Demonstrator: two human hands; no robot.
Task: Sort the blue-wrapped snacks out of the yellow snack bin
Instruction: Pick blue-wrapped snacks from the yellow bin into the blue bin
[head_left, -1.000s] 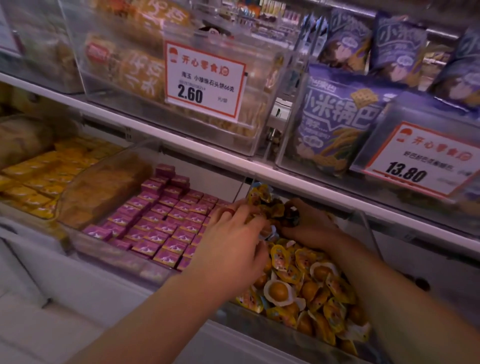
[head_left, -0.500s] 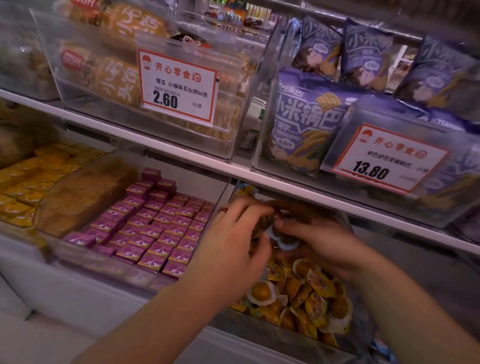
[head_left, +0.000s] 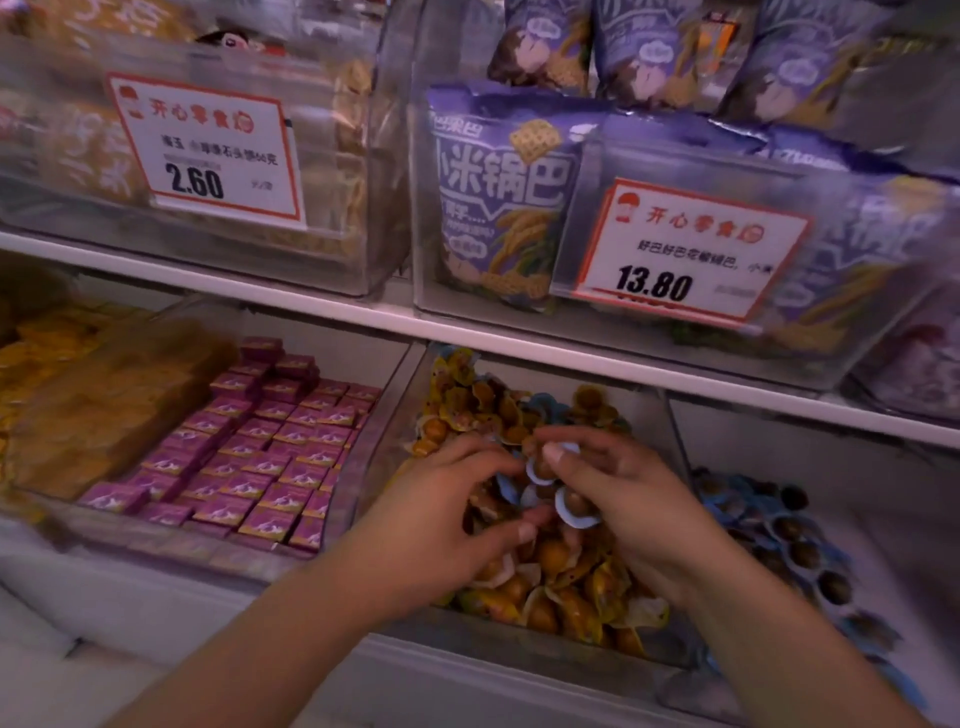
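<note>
A clear bin (head_left: 395, 415) on the lower shelf holds a heap of yellow-wrapped round snacks (head_left: 561, 592). Both my hands are over its middle. My right hand (head_left: 628, 499) pinches blue-wrapped snacks (head_left: 569, 506) between thumb and fingers, lifted just above the heap. My left hand (head_left: 441, 509) has curled fingers touching the same small cluster; a blue wrapper edge shows at its fingertips. One more blue wrapper (head_left: 545, 402) lies at the back of the heap. To the right, a bin of blue-wrapped snacks (head_left: 779, 530) sits beside the yellow one.
A bin of purple boxes (head_left: 270, 447) stands left of the yellow bin, and orange packs (head_left: 104, 395) further left. The upper shelf edge (head_left: 467, 332) overhangs the bins, with price tags 2.60 (head_left: 208, 150) and 13.80 (head_left: 685, 249) and purple bags (head_left: 509, 192) above.
My hands have drawn back from the rear of the bin to its middle, and the right one has lifted blue-wrapped snacks. The view has shifted left and closer.
</note>
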